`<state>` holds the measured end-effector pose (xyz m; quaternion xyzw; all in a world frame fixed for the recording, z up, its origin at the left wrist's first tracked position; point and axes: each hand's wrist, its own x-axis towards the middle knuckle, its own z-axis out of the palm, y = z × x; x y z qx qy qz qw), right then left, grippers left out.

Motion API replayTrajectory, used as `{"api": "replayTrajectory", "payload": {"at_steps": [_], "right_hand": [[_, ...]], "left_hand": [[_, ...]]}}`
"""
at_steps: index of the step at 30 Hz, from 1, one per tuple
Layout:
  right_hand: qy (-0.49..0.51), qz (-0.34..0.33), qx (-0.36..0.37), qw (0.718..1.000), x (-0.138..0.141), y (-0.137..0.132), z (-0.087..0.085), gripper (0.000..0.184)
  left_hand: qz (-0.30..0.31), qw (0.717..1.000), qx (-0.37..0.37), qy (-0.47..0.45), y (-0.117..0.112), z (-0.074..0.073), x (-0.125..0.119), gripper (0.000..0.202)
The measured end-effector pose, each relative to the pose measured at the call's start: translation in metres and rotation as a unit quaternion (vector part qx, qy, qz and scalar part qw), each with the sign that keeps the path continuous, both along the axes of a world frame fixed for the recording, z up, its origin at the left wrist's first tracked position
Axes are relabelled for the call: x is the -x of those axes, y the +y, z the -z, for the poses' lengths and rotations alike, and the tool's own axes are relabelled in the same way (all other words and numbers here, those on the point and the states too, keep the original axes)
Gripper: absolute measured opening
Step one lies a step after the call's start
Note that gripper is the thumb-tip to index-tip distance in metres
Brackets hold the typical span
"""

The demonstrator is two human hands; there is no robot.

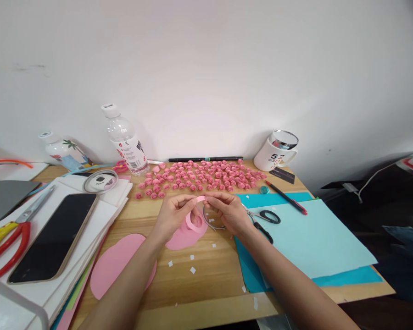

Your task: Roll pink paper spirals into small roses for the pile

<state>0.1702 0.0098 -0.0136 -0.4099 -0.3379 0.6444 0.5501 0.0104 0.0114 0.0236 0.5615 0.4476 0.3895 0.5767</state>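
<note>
Between my two hands a curled pink paper strip (201, 199) is stretched over the table; its looser coils hang below. My left hand (176, 214) pinches the strip from the left, and my right hand (230, 211) pinches it from the right, fingertips almost meeting. Under the hands lies a pink paper piece (182, 239). A larger pink paper circle (119, 263) lies beside my left forearm, partly covered by it. Just behind the hands, many small rolled pink paper roses (209, 176) are spread over the table. A roll of clear tape (213, 220) shows partly behind my right hand.
Black-handled scissors (266, 220) and a red-black pen (289, 199) lie on blue paper sheets (316, 238) at right. A white mug (273, 153) and a bottle (125, 142) stand at the back. Left, a phone (55, 238) and red-yellow scissors (15, 233) rest on stacked paper.
</note>
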Motion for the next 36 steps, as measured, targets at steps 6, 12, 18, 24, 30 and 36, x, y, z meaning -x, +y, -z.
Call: {"api": "replayTrajectory", "payload": {"at_steps": [6, 12, 18, 24, 30, 36], "right_hand": [[0.008, -0.005, -0.01, 1.0, -0.0009, 0.0001, 0.001, 0.016], [0.005, -0.007, -0.009, 1.0, -0.0015, 0.0004, 0.0021, 0.017], [-0.02, -0.014, -0.012, 1.0, -0.0012, -0.0002, 0.0007, 0.015], [-0.012, -0.005, -0.012, 1.0, -0.0004, -0.0007, -0.0009, 0.015], [-0.004, -0.009, -0.007, 1.0, -0.0001, -0.0005, 0.0003, 0.016], [0.002, -0.009, -0.008, 1.0, -0.001, 0.0, 0.0011, 0.018]], "left_hand": [[0.001, 1.0, 0.01, -0.006, -0.0006, -0.0027, -0.001, 0.021], [0.002, 1.0, 0.014, -0.006, -0.0011, -0.0037, -0.0009, 0.019], [0.013, 1.0, 0.0, -0.004, -0.0014, -0.0019, 0.0004, 0.02], [0.007, 1.0, -0.009, 0.003, -0.0008, -0.0029, 0.0001, 0.022], [-0.01, 1.0, -0.003, 0.006, -0.0002, -0.0029, 0.0001, 0.021], [-0.002, 1.0, 0.0, 0.001, -0.0007, -0.003, 0.0006, 0.019]]}}
